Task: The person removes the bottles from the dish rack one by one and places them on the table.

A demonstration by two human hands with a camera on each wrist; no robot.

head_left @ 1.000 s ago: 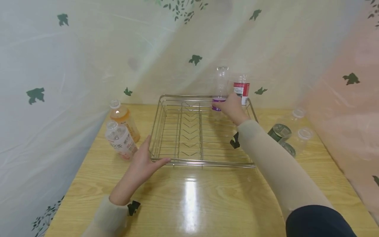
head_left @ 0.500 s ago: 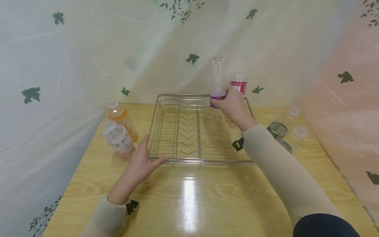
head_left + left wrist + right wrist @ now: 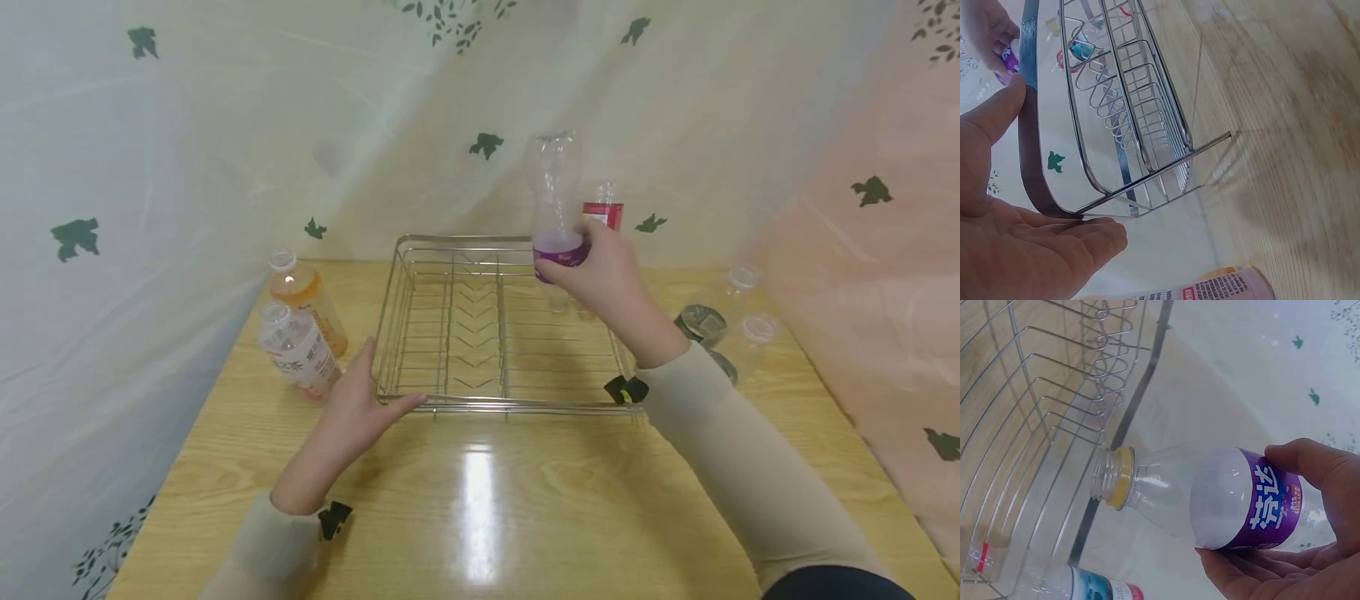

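Observation:
In the head view my right hand (image 3: 618, 279) grips a clear plastic bottle (image 3: 557, 204) around its purple label, bottom end up. The right wrist view shows its uncapped neck, with a yellow ring, pointing down by the rack's rim (image 3: 1124, 434). A wire dish rack (image 3: 480, 406) stands on the table beneath it. My left hand (image 3: 352, 412) rests at the rack's front left corner, thumb along the front rim and fingers along the side. Behind my right hand, a red-labelled bottle (image 3: 602, 212) stands upside down at the rack's back right corner, partly hidden.
Left of the rack stand an orange-labelled bottle (image 3: 309, 296) and a white-labelled bottle (image 3: 300, 354) on the wooden table (image 3: 480, 508). Green cans (image 3: 702, 323) and clear capped bottles (image 3: 757, 333) stand to the right. A leaf-patterned sheet (image 3: 420, 142) hangs close behind.
My right hand has raised the purple-labelled bottle and drawn it slightly toward me, its bottom end now higher. My left hand has stayed at the rack corner.

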